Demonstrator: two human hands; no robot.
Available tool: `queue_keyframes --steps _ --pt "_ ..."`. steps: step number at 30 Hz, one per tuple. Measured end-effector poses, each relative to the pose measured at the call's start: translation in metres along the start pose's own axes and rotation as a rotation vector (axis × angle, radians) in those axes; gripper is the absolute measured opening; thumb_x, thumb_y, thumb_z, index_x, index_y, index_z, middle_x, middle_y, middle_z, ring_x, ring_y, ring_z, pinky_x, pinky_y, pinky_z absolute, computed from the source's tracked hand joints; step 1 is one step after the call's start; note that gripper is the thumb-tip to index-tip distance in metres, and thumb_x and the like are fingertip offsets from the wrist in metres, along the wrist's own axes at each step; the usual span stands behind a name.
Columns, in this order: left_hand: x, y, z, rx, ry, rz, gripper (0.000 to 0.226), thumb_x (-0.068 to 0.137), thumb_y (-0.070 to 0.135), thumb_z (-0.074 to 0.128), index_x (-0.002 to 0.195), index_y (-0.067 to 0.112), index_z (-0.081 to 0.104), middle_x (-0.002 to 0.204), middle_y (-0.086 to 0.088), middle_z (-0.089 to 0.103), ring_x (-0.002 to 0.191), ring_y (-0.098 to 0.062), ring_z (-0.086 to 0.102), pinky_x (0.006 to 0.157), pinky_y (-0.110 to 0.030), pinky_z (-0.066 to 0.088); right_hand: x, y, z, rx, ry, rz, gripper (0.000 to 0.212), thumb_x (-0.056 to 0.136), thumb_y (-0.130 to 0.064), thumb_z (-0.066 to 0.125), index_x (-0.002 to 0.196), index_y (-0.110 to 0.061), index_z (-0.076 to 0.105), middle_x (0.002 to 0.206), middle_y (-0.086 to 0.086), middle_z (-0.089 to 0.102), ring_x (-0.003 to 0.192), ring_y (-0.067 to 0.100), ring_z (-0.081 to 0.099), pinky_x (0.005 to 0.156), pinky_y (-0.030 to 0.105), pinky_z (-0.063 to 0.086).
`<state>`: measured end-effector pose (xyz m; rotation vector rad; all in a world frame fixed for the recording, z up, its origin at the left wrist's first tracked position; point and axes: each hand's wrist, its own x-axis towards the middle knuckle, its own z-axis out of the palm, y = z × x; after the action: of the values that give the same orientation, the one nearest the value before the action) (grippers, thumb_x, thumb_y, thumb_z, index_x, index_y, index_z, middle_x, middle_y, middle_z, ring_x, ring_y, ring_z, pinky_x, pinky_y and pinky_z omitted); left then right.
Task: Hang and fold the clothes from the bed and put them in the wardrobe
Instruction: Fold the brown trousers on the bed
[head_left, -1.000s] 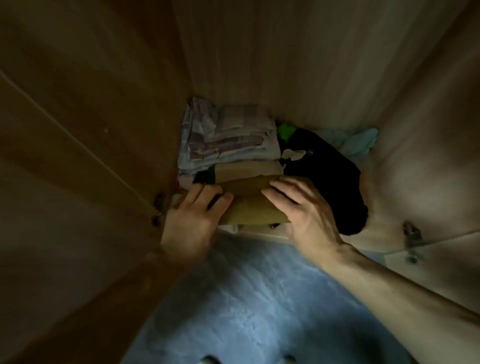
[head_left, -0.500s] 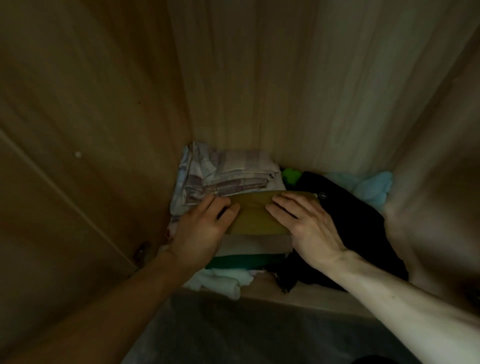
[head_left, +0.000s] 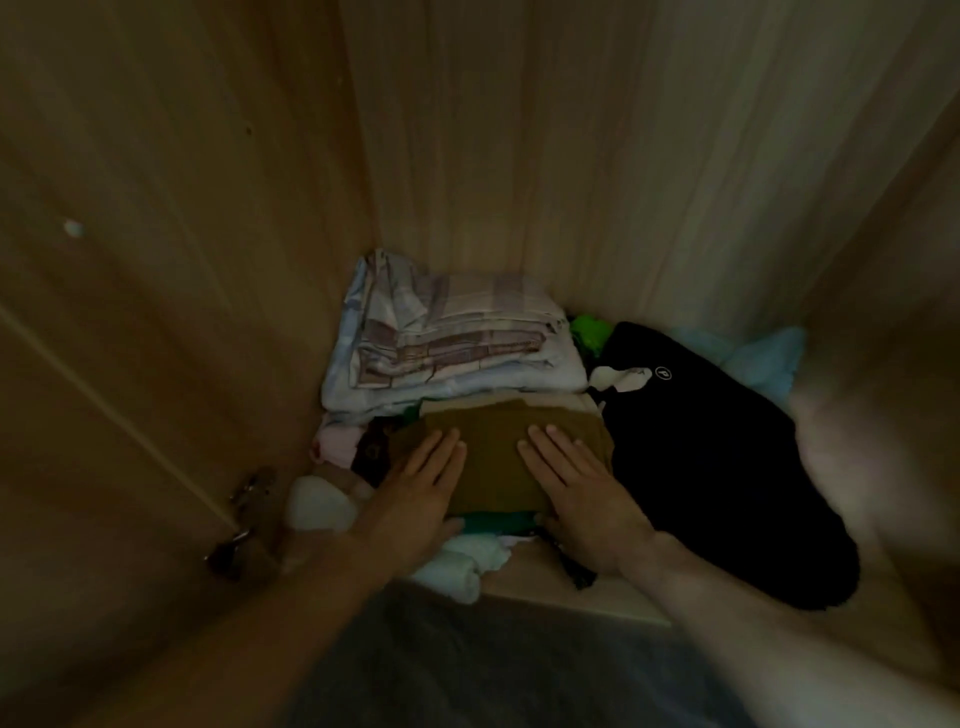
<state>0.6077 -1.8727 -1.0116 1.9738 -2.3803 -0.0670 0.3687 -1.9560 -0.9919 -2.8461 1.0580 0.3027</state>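
A folded olive-brown garment (head_left: 493, 457) lies on top of a stack of folded clothes on the wardrobe shelf (head_left: 561, 592). My left hand (head_left: 415, 499) rests flat on its left part, fingers together. My right hand (head_left: 576, 488) lies flat on its right part, thumb at the front edge. Neither hand grips the cloth. Under the garment show green and white layers (head_left: 498, 522). Behind it sits a folded pale checked pile (head_left: 452, 338).
A black garment with a small white logo (head_left: 717, 467) fills the shelf's right side, with light blue cloth (head_left: 763, 358) and a bright green piece (head_left: 589, 330) behind it. Wooden walls close in left, back and right. A metal hinge (head_left: 236, 525) is at the left.
The olive garment has settled on the stack and both hands have flattened on it. The view has moved closer and further into the wardrobe.
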Motion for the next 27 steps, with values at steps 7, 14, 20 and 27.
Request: queue_keyframes --steps 7,14,20,27 --pt "0.016 0.015 -0.023 -0.075 -0.073 -0.166 0.106 0.072 0.076 -0.022 0.158 0.017 -0.002 0.166 -0.001 -0.007 0.153 -0.02 -0.008 0.124 -0.045 -0.003 0.017 -0.014 -0.016 0.115 0.118 0.109 0.097 0.076 -0.077 -0.008 0.157 -0.023 -0.007 0.164 0.001 -0.015 0.15 0.02 -0.019 0.122 0.042 -0.01" --pt "0.028 0.016 -0.003 -0.117 -0.134 -0.191 0.099 0.076 0.078 -0.003 0.157 0.022 -0.014 0.165 0.004 -0.018 0.15 -0.015 -0.019 0.123 -0.043 -0.006 0.033 -0.004 0.011 0.089 0.195 0.065 0.1 0.083 -0.082 0.025 0.158 -0.022 -0.004 0.165 0.005 -0.01 0.151 0.025 -0.014 0.12 0.046 -0.008" --pt "0.045 0.013 -0.004 -0.141 -0.3 -0.206 0.081 0.098 0.066 0.023 0.158 0.022 -0.01 0.165 0.002 -0.017 0.151 -0.016 -0.018 0.123 -0.045 -0.005 0.042 0.004 0.015 0.164 0.067 0.084 0.117 0.066 -0.094 0.003 0.157 -0.021 -0.002 0.165 0.008 -0.008 0.152 0.026 -0.01 0.123 0.046 -0.001" --pt "0.043 0.016 -0.056 -0.158 -0.442 -0.246 0.084 0.097 0.07 0.017 0.156 0.02 -0.015 0.164 0.001 -0.02 0.151 -0.019 -0.019 0.122 -0.048 -0.008 0.028 -0.003 -0.047 0.291 -0.053 0.118 0.118 0.064 -0.091 0.007 0.158 -0.021 0.0 0.165 0.001 -0.007 0.152 0.021 -0.006 0.122 0.041 -0.003"
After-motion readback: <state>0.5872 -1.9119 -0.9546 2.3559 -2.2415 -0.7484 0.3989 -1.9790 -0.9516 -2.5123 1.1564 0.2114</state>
